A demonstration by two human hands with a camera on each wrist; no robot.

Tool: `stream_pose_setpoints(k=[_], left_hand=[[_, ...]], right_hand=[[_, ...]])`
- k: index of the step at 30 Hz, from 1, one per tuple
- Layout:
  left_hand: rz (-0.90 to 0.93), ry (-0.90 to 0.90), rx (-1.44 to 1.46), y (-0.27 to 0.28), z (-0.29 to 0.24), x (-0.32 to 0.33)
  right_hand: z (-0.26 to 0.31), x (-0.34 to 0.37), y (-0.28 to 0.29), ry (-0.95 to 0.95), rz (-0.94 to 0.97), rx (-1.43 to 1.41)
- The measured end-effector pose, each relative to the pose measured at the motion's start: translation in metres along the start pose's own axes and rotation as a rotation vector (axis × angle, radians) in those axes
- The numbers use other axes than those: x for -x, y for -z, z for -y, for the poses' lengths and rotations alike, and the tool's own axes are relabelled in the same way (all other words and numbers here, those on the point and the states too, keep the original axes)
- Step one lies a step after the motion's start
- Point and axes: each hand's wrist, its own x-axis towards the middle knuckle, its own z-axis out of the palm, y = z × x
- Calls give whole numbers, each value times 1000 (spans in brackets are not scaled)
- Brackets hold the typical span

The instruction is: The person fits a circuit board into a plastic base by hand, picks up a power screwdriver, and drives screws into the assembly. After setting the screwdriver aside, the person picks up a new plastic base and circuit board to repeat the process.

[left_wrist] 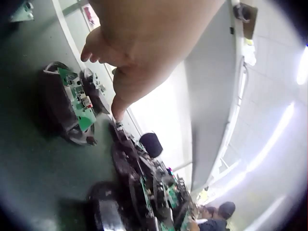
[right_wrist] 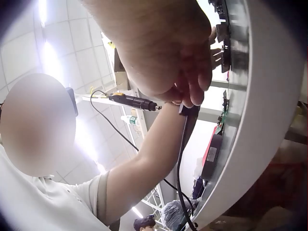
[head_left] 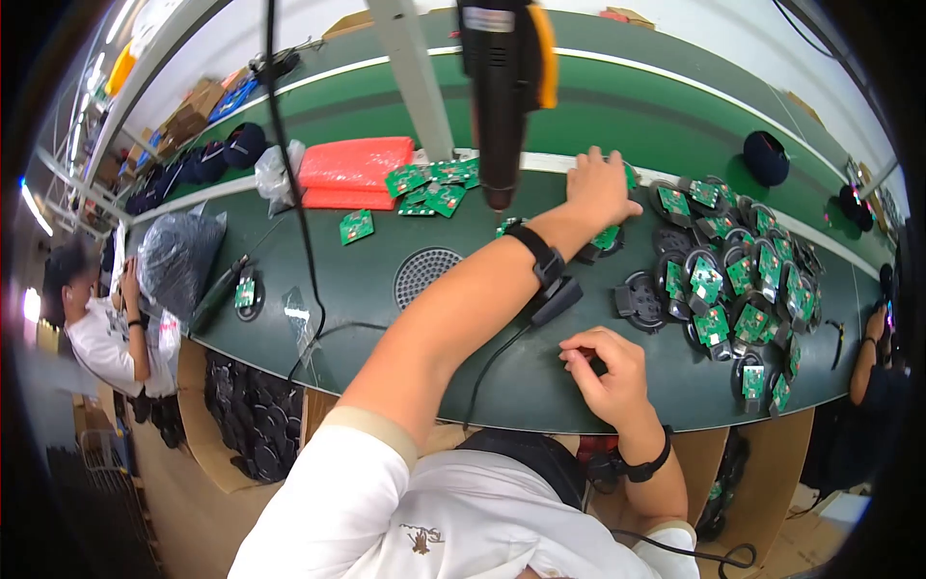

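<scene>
My left hand reaches across to the back of the bench, its fingers spread beside a green circuit board. Below its wrist lies a round black housing with a circuit board. In the left wrist view the hand hangs over two such housings, the nearer one tilted with its board facing up. My right hand hovers near the front edge, fingers loosely curled, with nothing visible in it. The right wrist view shows its bent fingers.
A pile of black housings with boards covers the right side. An electric screwdriver hangs over the middle. Loose green boards lie by pink bubble wrap. A round perforated disc sits beside my left forearm. Other people work at both ends.
</scene>
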Motion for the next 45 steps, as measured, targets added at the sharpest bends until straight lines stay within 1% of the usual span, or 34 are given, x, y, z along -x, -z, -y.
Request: stream_pose_setpoints(k=[2, 4, 6, 7, 8, 9, 11, 12, 14, 15, 16, 17, 19, 20, 22, 23, 25, 26, 30, 33, 34, 36, 37, 39, 40, 42, 44, 45], left_hand=[[65, -156, -67, 17, -6, 30], [46, -367, 40, 33, 1, 75], [73, -479, 120, 54, 6, 122], [48, -508, 199, 57, 15, 145], [23, -536, 279, 61, 25, 166], [16, -530, 284, 70, 34, 185], [61, -452, 287, 93, 52, 216], [59, -448, 290, 106, 60, 225], [19, -179, -2, 130, 77, 240], [-37, -130, -60, 136, 90, 245], [-95, -82, -120, 139, 103, 247], [-96, -83, -125, 142, 113, 248], [-115, 57, -192, 144, 131, 248], [-112, 53, -197, 143, 138, 246], [-26, 120, -166, 140, 149, 241], [-25, 111, -171, 139, 152, 240], [63, 130, -87, 138, 154, 237], [66, 123, -87, 138, 154, 237], [100, 130, -64, 142, 155, 234], [105, 115, -69, 139, 156, 236], [94, 107, -66, 139, 157, 235], [93, 107, -61, 139, 157, 236], [90, 113, -52, 139, 157, 237], [84, 119, -37, 140, 159, 237], [84, 115, -21, 140, 161, 237], [70, 118, -9, 140, 161, 237], [59, 128, 2, 140, 164, 240], [54, 135, 14, 139, 166, 242]], right_hand=[[2, 0, -2, -68, -37, -9], [0, 1, -3, -93, -28, -47], [0, 2, -5, -107, -52, -7], [1, 0, -8, -115, -78, 3], [4, -1, -9, -114, -65, 6], [7, -4, -9, -117, -31, 42], [11, -5, -6, -135, 46, 132], [11, -7, -7, -136, 51, 133], [11, -13, -12, -192, 75, 173], [14, -17, -11, -235, 94, 206], [16, -24, -12, -231, 90, 202], [17, -30, -14, -222, 78, 241], [20, -47, -13, -205, 60, 332], [19, -57, -13, -171, 37, 383], [10, -78, -11, -208, 34, 485], [6, -88, -13, -211, 23, 483], [-5, -103, -16, -222, 16, 595], [-12, -106, -19, -227, 10, 598], [-35, -116, -38, -238, 77, 627], [-50, -125, -53, 9, 34, 781], [-49, -129, -54, 7, 32, 779], [-44, -138, -57, -91, 196, 851], [-39, -139, -57, -82, 201, 849], [-23, -136, -57, -140, 222, 837], [-17, -132, -56, -126, 232, 833], [-8, -122, -54, -112, 146, 717], [-4, -116, -55, -98, 147, 673], [0, -114, -55, -149, 153, 590]])
